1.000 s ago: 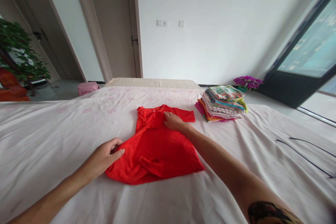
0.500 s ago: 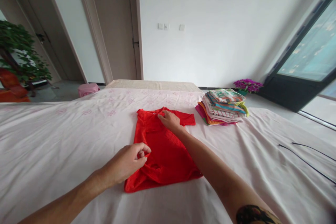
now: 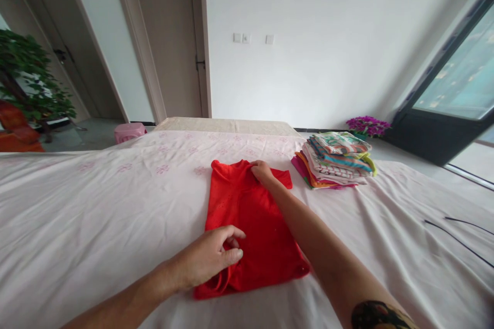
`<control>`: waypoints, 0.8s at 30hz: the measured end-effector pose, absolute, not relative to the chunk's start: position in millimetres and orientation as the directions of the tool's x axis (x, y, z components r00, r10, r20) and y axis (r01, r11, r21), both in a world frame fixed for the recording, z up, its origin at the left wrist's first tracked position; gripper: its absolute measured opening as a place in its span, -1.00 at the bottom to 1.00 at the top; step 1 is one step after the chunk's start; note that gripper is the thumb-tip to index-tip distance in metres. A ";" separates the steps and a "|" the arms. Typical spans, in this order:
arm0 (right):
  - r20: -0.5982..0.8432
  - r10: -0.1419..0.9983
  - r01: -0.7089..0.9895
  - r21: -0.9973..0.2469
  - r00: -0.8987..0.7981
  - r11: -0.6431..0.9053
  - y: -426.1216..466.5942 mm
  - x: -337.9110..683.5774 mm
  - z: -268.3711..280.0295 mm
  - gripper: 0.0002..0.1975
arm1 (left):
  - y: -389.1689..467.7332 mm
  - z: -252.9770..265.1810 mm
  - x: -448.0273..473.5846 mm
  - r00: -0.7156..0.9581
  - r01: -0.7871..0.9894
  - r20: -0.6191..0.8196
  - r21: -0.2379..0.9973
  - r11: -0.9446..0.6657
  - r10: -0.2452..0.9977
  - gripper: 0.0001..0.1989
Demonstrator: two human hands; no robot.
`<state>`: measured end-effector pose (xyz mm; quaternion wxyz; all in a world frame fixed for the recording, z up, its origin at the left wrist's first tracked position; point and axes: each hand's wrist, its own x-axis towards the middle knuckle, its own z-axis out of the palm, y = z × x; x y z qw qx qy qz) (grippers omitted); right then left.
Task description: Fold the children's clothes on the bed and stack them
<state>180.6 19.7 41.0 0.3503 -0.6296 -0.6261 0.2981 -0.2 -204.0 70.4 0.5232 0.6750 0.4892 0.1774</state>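
Note:
A red short-sleeved shirt [image 3: 254, 231] lies on the pale bed sheet [image 3: 96, 226] in front of me, its left side folded inward over the body. At the collar, my right hand [image 3: 263, 171] is closed on the fabric, with the fingertips partly hidden. My left hand [image 3: 214, 254] hovers over the lower left part of the shirt, thumb and index finger apart and nothing between them. Some loose, bunched cloth shows just under the left hand, near the hem.
A stack of folded clothes [image 3: 335, 162] sits on the sheet to the right of the shirt. Black cords [image 3: 459, 241] lie at the far right. Beyond the bed are purple flowers [image 3: 368, 126], a pink stool [image 3: 130, 132] and a leafy plant [image 3: 33, 79].
The shirt's left side, held by my left hand before, now lies flatter over the body. My left hand has let go and moved right. The right hand stays at the collar.

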 end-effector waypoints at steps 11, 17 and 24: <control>0.281 0.954 0.795 -0.554 -0.101 0.248 -8.9 172.1 20.1 -0.48 | -54.6 64.6 -66.5 -0.065 0.802 0.145 0.596 -0.035 0.987 -0.58; 0.419 0.832 0.827 -0.266 -0.364 0.496 -39.3 164.3 47.8 -0.52 | 1.9 56.2 -62.9 -0.066 0.887 0.104 0.461 0.010 0.992 -0.55; 0.140 0.494 0.448 -0.268 -0.858 0.853 -84.7 136.0 59.3 -0.39 | 33.4 43.3 -48.7 -0.119 0.915 0.104 0.399 0.069 0.987 -0.72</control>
